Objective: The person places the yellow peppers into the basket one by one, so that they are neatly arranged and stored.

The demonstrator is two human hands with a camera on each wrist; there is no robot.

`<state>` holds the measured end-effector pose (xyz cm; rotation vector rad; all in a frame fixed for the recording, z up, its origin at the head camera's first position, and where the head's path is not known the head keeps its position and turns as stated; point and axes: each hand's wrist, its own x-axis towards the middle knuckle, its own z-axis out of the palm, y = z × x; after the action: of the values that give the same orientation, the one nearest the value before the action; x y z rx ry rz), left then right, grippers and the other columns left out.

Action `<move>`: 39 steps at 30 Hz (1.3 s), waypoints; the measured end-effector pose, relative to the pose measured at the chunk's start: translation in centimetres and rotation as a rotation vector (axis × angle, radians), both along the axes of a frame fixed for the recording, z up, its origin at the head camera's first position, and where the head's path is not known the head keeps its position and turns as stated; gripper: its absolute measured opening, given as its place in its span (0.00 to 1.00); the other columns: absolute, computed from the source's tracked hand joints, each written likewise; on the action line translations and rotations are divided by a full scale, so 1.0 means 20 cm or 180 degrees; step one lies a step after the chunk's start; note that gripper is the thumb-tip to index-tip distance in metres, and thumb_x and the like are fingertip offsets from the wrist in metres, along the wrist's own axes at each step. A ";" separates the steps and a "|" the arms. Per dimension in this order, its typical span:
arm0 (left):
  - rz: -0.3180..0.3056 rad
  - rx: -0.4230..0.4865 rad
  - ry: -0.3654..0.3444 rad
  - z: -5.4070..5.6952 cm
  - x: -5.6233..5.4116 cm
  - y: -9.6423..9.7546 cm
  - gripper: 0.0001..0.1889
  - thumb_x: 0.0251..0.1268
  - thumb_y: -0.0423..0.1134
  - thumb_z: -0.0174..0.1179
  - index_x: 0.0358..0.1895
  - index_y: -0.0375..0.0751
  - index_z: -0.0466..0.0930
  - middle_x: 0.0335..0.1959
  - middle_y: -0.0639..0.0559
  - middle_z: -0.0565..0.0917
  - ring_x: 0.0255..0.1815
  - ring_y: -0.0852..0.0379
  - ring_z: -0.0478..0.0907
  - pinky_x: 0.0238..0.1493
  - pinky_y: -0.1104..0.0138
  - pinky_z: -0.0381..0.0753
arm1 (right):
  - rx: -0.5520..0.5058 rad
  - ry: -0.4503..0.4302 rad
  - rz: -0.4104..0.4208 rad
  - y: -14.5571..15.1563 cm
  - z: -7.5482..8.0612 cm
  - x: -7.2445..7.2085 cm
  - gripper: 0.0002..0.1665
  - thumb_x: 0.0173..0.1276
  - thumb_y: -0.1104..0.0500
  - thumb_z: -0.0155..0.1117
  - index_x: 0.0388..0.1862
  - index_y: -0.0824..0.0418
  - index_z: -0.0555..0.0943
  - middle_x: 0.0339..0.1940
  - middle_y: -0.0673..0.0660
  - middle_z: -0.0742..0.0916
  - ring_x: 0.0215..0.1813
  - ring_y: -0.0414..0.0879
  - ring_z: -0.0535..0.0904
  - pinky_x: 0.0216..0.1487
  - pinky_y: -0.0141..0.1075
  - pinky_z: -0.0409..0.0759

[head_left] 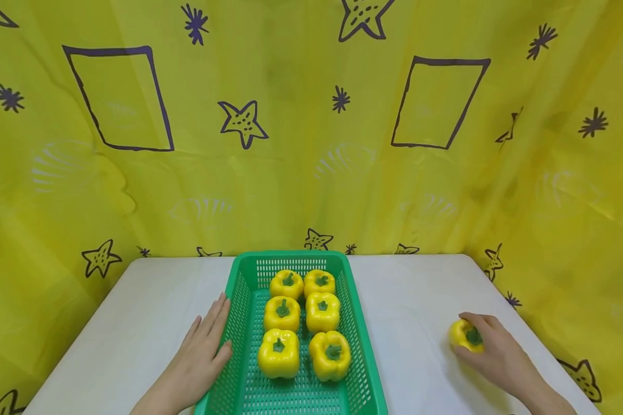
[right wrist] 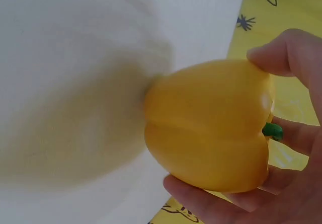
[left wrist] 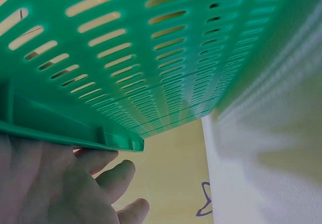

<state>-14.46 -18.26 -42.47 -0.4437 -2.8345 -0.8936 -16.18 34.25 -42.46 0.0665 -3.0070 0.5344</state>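
Observation:
My right hand (head_left: 495, 354) grips a yellow bell pepper (head_left: 459, 334) at the right side of the table. In the right wrist view, thumb and fingers curl round that pepper (right wrist: 211, 128), its green stem toward the palm and its base close to the white surface. On the left, my left hand (head_left: 199, 357) rests with straight fingers on the rim of a green plastic basket (head_left: 360, 323). The left wrist view shows the fingers (left wrist: 115, 181) under the rim's edge, beside the slotted wall (left wrist: 166, 58). Several yellow bell peppers (head_left: 278, 354) stand in two columns inside the basket, stems up.
The white table (head_left: 405, 300) reaches back to a yellow curtain (head_left: 291, 190) with stars and frames drawn on it. The curtain also hangs along both sides of the table. The basket's long walls run front to back in the middle.

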 end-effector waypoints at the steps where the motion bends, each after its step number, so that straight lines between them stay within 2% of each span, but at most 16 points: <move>1: 0.0004 0.0001 0.0001 0.00 0.00 0.00 0.36 0.72 0.39 0.49 0.80 0.38 0.47 0.82 0.42 0.49 0.80 0.37 0.50 0.72 0.34 0.48 | -0.0021 -0.0100 -0.0016 0.00 0.01 -0.01 0.39 0.57 0.49 0.72 0.64 0.67 0.73 0.56 0.73 0.78 0.50 0.60 0.78 0.45 0.52 0.78; 4: 0.0012 -0.0002 0.0005 0.00 0.00 0.00 0.36 0.72 0.40 0.49 0.80 0.38 0.47 0.82 0.42 0.50 0.80 0.38 0.50 0.72 0.34 0.49 | -0.0048 -0.0389 -0.0059 -0.01 0.02 -0.03 0.41 0.59 0.46 0.69 0.66 0.68 0.71 0.56 0.73 0.78 0.48 0.57 0.77 0.43 0.49 0.77; 7: 0.0014 0.0001 0.0001 0.00 0.00 0.00 0.36 0.73 0.40 0.49 0.80 0.38 0.48 0.82 0.42 0.50 0.80 0.38 0.51 0.72 0.35 0.49 | -0.0033 -0.0482 -0.0096 -0.01 0.03 -0.04 0.41 0.61 0.46 0.67 0.66 0.69 0.71 0.56 0.74 0.78 0.47 0.57 0.76 0.43 0.48 0.77; 14: 0.0028 0.0003 0.0005 0.00 0.00 0.00 0.36 0.73 0.40 0.49 0.79 0.37 0.49 0.81 0.42 0.50 0.80 0.39 0.51 0.72 0.36 0.49 | 0.0015 -0.0278 -0.0012 0.00 0.03 -0.03 0.34 0.61 0.52 0.66 0.64 0.67 0.74 0.58 0.76 0.76 0.52 0.67 0.75 0.46 0.55 0.77; 16: 0.0026 0.0003 -0.0001 0.00 0.00 0.00 0.36 0.72 0.40 0.50 0.79 0.37 0.49 0.81 0.42 0.50 0.80 0.39 0.51 0.72 0.35 0.49 | 0.0024 -0.0263 -0.0003 0.00 0.03 -0.03 0.33 0.62 0.51 0.67 0.62 0.66 0.75 0.57 0.74 0.77 0.51 0.65 0.76 0.45 0.53 0.77; 22: 0.0030 -0.0014 0.0040 0.00 0.01 0.00 0.36 0.72 0.40 0.50 0.79 0.37 0.49 0.81 0.42 0.51 0.80 0.39 0.52 0.72 0.35 0.49 | 0.0099 0.0011 0.0067 -0.01 0.03 -0.02 0.28 0.60 0.52 0.71 0.56 0.65 0.79 0.51 0.70 0.81 0.46 0.58 0.79 0.41 0.48 0.78; 27: 0.0031 -0.0014 0.0061 0.00 0.01 0.00 0.36 0.72 0.40 0.50 0.79 0.37 0.49 0.81 0.42 0.51 0.80 0.39 0.52 0.72 0.35 0.49 | 0.0148 0.0154 0.0123 -0.02 0.03 -0.01 0.27 0.59 0.53 0.72 0.54 0.63 0.79 0.50 0.69 0.82 0.43 0.55 0.79 0.37 0.44 0.76; 39: 0.0032 -0.0063 0.0109 0.00 0.01 0.00 0.35 0.72 0.40 0.50 0.79 0.36 0.50 0.81 0.42 0.52 0.80 0.39 0.53 0.72 0.35 0.50 | 0.0123 0.0327 0.0236 -0.08 0.05 0.00 0.27 0.55 0.54 0.75 0.54 0.60 0.81 0.50 0.64 0.83 0.44 0.52 0.79 0.40 0.45 0.77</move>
<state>-14.33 -18.20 -42.56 -0.4424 -2.8143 -0.8486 -16.27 32.69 -41.37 0.2022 -2.9241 0.4645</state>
